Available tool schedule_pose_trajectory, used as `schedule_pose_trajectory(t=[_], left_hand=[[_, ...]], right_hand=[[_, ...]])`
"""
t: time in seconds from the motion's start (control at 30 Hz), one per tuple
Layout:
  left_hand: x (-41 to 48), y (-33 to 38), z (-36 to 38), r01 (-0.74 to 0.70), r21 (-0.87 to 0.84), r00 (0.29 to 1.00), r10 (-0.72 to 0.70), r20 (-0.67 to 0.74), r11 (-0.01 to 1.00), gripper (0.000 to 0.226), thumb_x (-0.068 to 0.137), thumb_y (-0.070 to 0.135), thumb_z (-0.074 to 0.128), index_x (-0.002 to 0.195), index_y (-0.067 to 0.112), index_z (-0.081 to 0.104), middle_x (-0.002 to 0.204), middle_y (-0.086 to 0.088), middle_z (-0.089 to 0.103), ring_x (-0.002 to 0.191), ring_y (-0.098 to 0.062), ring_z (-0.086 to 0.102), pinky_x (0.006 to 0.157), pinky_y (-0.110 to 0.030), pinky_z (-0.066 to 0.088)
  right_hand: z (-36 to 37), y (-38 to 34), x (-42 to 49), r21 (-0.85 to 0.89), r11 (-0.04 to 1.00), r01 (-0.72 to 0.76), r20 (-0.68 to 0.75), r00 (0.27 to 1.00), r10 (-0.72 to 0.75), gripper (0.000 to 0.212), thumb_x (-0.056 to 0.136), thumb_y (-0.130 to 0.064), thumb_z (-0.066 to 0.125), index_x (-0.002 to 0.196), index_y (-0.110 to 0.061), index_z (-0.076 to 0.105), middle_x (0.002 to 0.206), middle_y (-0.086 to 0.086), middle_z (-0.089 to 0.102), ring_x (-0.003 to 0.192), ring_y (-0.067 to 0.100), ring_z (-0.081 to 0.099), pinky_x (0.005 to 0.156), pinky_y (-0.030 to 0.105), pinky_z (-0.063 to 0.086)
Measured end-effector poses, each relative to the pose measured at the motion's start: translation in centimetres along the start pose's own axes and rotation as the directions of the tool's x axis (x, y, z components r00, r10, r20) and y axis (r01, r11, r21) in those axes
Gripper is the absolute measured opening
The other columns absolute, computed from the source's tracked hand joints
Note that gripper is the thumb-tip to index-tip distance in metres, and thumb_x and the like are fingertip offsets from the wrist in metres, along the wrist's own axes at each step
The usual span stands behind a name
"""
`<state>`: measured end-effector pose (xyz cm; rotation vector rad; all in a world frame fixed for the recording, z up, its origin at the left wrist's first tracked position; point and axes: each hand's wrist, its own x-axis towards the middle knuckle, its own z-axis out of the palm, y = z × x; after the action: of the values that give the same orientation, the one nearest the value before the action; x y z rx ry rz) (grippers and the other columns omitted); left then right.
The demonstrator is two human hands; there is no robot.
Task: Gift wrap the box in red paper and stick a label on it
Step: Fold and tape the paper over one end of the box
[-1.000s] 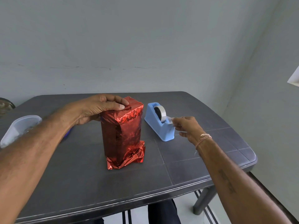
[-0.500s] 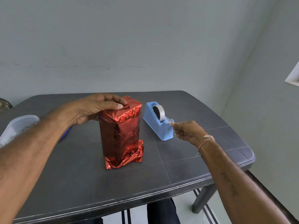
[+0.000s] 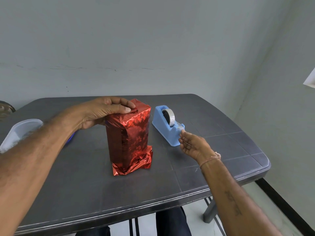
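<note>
A tall box wrapped in shiny red paper [image 3: 131, 133] stands upright on the dark table [image 3: 85, 184], with crumpled paper flaring out at its base. My left hand [image 3: 105, 111] grips the top of the box, thumb pressing the folded paper flap down. To the right stands a light blue tape dispenser [image 3: 166, 126] holding a roll of clear tape. My right hand [image 3: 192, 144] is at the dispenser's near end, fingertips pinching the tape end by the cutter.
A clear plastic container [image 3: 18, 132] lies at the table's left edge, with something blue [image 3: 70, 137] partly hidden behind my left forearm. The table's rounded right corner [image 3: 262, 164] is close to my right wrist. A grey wall runs behind the table.
My right hand has drawn back and down from the tape roll toward the dispenser's front end. My left hand and the box have stayed in place.
</note>
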<state>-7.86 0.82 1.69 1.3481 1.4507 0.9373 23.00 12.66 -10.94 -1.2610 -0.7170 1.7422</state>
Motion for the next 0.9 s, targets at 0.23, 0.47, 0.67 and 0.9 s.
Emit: schedule_pose_trajectory(t=[0.23,0.47,0.67,0.9], left_hand=[[0.1,-0.1,0.0,-0.001,0.004,1.000,0.001,-0.002,1.000,0.089,0.022,0.068,0.094,0.104,0.035,0.079,0.126,-0.009,0.068,0.095,-0.021,0.060,0.072,-0.029,0.050],[0.0,-0.1,0.0,0.002,0.004,1.000,-0.002,-0.005,1.000,0.090,0.023,0.068,0.095,0.105,0.035,0.079,0.127,-0.009,0.069,0.099,-0.024,0.059,0.074,-0.031,0.049],[0.0,-0.1,0.0,-0.004,0.014,1.000,0.004,0.000,1.000,0.088,0.025,0.070,0.093,0.105,0.036,0.078,0.126,-0.007,0.070,0.098,-0.021,0.060,0.072,-0.030,0.049],[0.1,-0.1,-0.1,-0.013,0.005,1.000,0.013,0.007,1.000,0.088,0.025,0.067,0.094,0.105,0.035,0.079,0.121,-0.006,0.073,0.090,-0.015,0.063,0.067,-0.027,0.052]], right_hand=[[0.0,-0.1,-0.1,0.058,0.998,-0.018,-0.017,1.000,0.019,0.027,0.084,-0.013,0.083,0.104,0.002,0.074,0.090,0.014,0.076,0.072,0.018,0.068,0.072,0.029,0.061],[0.2,0.4,-0.1,0.019,1.000,0.001,-0.080,0.997,0.000,0.027,0.085,-0.024,0.083,0.099,-0.004,0.071,0.095,0.011,0.075,0.084,0.023,0.070,0.071,0.034,0.060],[0.1,1.8,0.4,0.040,0.997,0.062,-0.043,0.997,-0.061,0.026,0.088,-0.020,0.080,0.106,-0.004,0.071,0.100,0.011,0.077,0.097,0.023,0.072,0.079,0.036,0.061],[0.9,3.8,1.7,-0.163,0.968,0.189,-0.153,0.965,-0.214,0.021,0.090,-0.015,0.078,0.096,0.002,0.069,0.094,0.019,0.071,0.080,0.021,0.070,0.065,0.029,0.062]])
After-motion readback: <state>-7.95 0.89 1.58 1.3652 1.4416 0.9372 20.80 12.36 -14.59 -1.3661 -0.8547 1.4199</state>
